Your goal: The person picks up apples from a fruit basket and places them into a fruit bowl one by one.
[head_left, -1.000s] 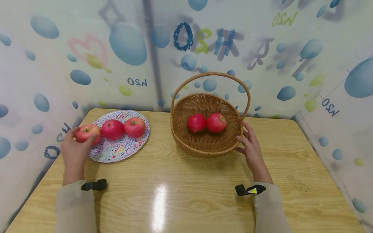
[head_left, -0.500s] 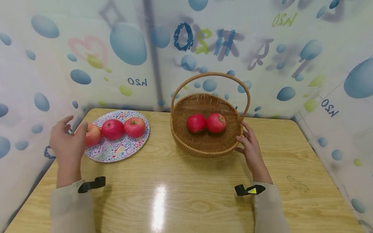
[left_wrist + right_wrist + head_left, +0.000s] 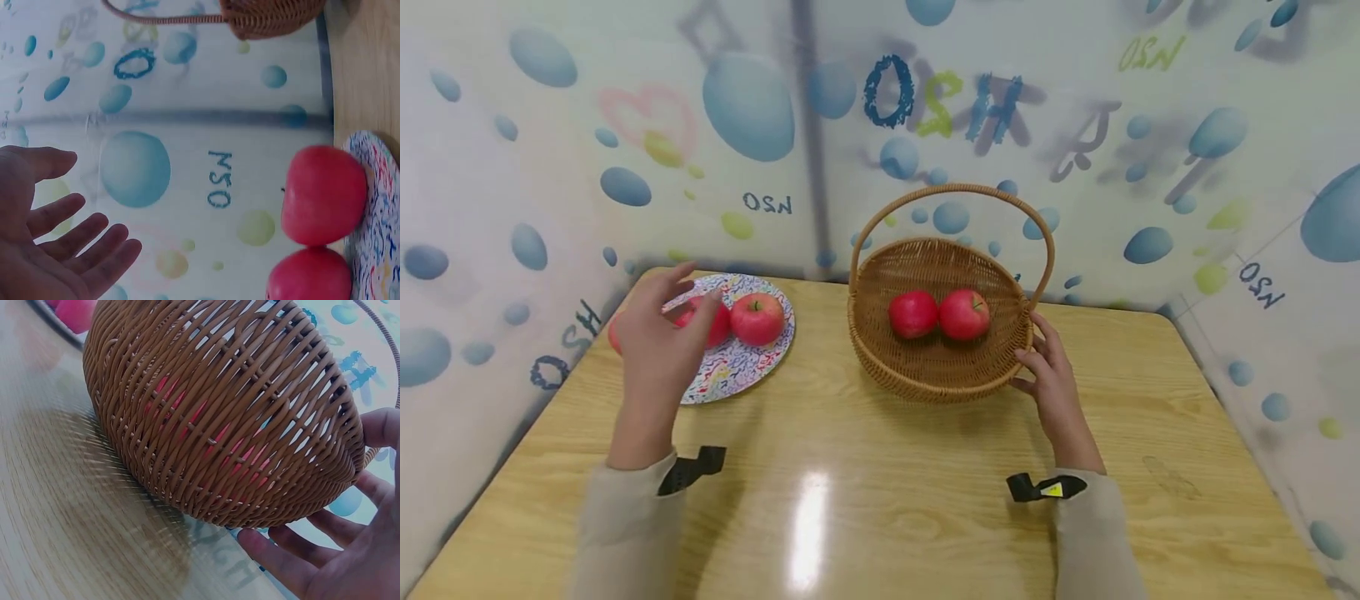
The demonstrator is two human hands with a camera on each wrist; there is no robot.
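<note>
My left hand point(image 3: 655, 354) is raised in front of a round plate point(image 3: 733, 379) with a multicoloured squiggle pattern. It holds nothing; in the left wrist view its fingers are spread and loosely bent. On the plate, a red apple point(image 3: 757, 319) sits at the right, beside another apple point(image 3: 721, 325) partly covered by the hand. Only a sliver of a third apple point(image 3: 614, 333) shows left of the hand. My right hand point(image 3: 1054, 387) grips the right rim of a brown wicker basket point(image 3: 887, 371), thumb and fingers on the wicker. Two red apples point(image 3: 913, 314) lie side by side inside it.
A tall arched handle point(image 3: 951, 190) rises over the basket. The wooden table point(image 3: 880, 508) meets a wall point(image 3: 820, 242) patterned with blue and green blobs right behind the plate and basket. Another wall closes in on each side.
My left hand has let go of the leftmost apple, drawn back from it, then risen and moved right over the plate. The right hand stays on the basket; the view has shifted slightly.
</note>
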